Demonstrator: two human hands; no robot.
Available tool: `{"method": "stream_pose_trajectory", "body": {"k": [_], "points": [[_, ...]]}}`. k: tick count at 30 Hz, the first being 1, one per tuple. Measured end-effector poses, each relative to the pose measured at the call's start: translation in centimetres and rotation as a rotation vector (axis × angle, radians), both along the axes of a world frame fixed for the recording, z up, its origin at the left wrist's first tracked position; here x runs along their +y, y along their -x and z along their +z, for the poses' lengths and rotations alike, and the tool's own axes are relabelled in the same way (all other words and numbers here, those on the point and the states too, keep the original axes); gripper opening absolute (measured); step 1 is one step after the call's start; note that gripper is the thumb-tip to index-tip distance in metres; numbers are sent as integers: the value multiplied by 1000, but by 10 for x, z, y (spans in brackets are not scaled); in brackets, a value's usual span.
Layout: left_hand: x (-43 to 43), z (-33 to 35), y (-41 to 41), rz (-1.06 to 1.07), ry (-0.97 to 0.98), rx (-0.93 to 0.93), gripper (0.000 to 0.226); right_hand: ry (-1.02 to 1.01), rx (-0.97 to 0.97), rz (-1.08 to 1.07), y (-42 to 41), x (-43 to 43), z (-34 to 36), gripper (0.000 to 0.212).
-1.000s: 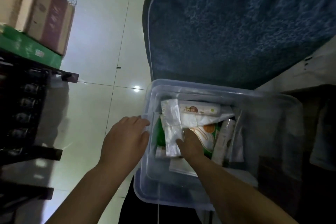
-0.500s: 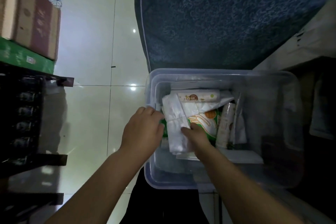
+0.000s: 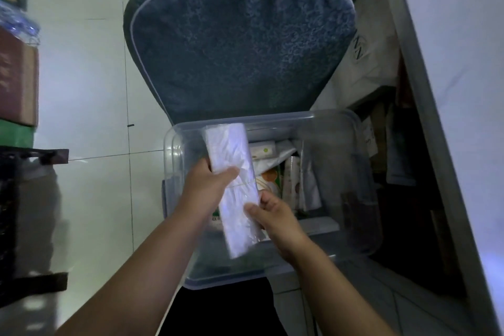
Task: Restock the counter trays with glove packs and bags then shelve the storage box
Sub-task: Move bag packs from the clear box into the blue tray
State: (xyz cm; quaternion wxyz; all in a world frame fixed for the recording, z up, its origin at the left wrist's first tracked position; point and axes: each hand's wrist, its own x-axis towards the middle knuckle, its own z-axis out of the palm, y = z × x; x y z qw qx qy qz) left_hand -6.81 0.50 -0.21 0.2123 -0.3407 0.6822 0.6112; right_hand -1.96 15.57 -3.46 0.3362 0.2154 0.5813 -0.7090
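A clear plastic storage box (image 3: 362, 226) sits low in front of me, its lid off. Both hands hold a long white stack of plastic bags (image 3: 231, 150) lifted above the box's left side. My left hand (image 3: 207, 185) grips its middle from the left. My right hand (image 3: 275, 215) pinches the lower part from the right. Still inside the box are several glove packs and packets (image 3: 275, 174) with orange and green print, standing on edge.
A blue padded chair cushion (image 3: 240, 46) rises right behind the box. Stacked cardboard cartons (image 3: 16, 76) and a dark rack (image 3: 11, 213) stand on the left over white floor tiles. Shelving with bags (image 3: 373, 57) and a white counter side (image 3: 450, 90) fill the right.
The white bag stack has come up out of the box. My left hand moved from the box rim onto the stack, and my right hand shifted to its lower end.
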Motion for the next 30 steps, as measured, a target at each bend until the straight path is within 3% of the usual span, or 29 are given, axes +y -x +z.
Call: {"method": "stream_pose_trajectory", "body": {"k": [6,8,10,13,16,19,25,30], "points": [[19,-11,14,-49,228,114,14,-599,16,-168,32,54,-59,24],[22,-22,18,-51,239,143,12,-825,-32,-66,50,78,-86,9],[25,-35,21,-52,247,165,14,-1022,-113,55,66,95,-109,9],[27,-54,24,-37,252,200,8,-1127,-27,98,87,101,-135,11],[26,-69,22,-27,283,241,14,-1255,54,151,103,100,-157,34],[23,-79,20,-35,299,248,9,-1301,6,139,111,98,-171,47],[16,-81,12,-63,321,245,11,-1359,29,144,96,106,-165,27],[12,-61,5,-117,348,247,19,-1390,146,123,77,106,-128,24]]}}
